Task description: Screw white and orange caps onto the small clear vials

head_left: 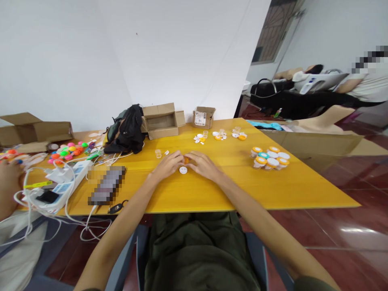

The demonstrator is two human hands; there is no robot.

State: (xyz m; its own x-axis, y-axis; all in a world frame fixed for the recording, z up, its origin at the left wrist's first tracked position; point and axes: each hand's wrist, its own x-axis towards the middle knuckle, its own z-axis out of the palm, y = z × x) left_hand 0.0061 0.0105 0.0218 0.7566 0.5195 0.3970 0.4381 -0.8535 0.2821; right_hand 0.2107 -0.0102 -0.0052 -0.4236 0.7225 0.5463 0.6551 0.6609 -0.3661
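My left hand [170,165] and my right hand [203,165] meet over the middle of the table, fingertips closed on a small orange cap [186,160] between them. Fingers cover part of the cap. Just below it, a round white disc [183,170] with holes lies on the tabletop. A clear small cup [158,153] and a small white piece with dark holes [166,152] are left of my left hand. Beyond my hands sit loose white discs and orange rings [199,139], with clear cups [205,133] among them.
Jars with orange, white and teal lids [272,162] cluster at right on the yellow table [242,190]. At left are a phone [108,186], a power strip [71,184], cables and colourful balls [65,152]. Behind stand a black bag [129,129] and open cardboard boxes [162,131]. Another person's hand [9,178] is far left.
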